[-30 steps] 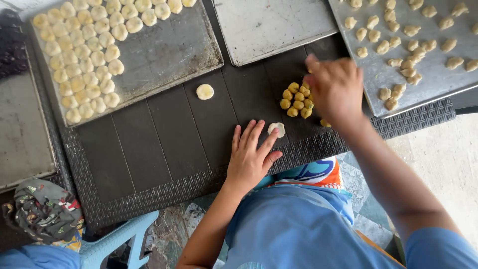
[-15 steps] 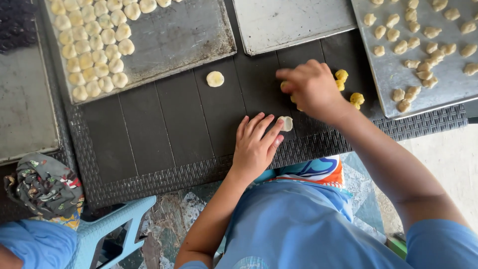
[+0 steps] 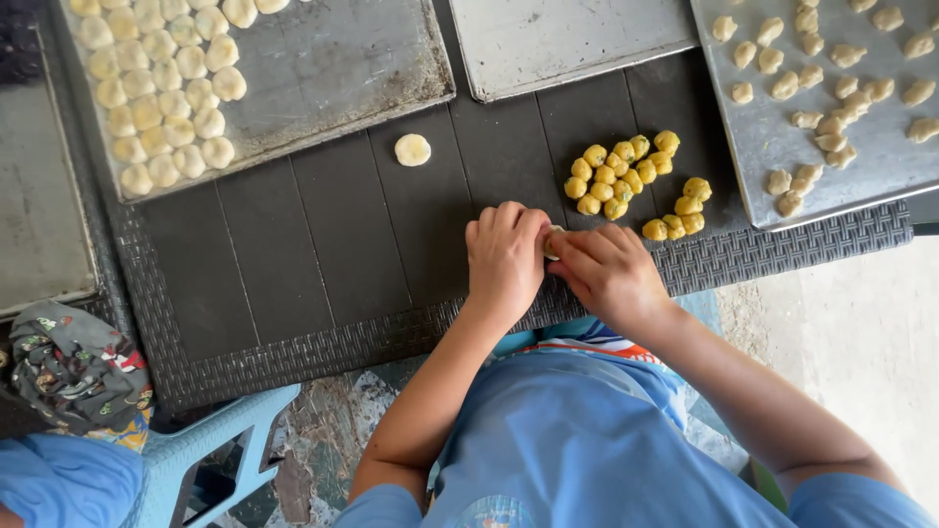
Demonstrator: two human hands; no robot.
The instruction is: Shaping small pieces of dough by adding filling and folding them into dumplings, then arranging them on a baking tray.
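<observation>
A small pale piece of dough sits pinched between the two hands, right at the near edge of the dark slatted table, and only a sliver of it shows in the gap where the fingertips meet. It lies to the right of the left hand and to the left of the right hand, so both are equally close and both touch it. The left hand's fingers are curled over it from above, knuckles up; the right hand's fingers close in from the side, thumb and forefinger gripping its edge. I cannot tell the piece's long axis, since too little of it is bare. Just beyond the hands, toward the far side of the table, lies a loose cluster of little yellow filling balls, nearer the right hand than the left. Further left, apart from everything, one flat round cream dough disc rests alone on the slats. At the far left stands a worn metal baking tray with rows of smooth pale dough rounds; at the far right a second metal tray carries small irregular dough pieces, and a bare metal tray sits between the two.
</observation>
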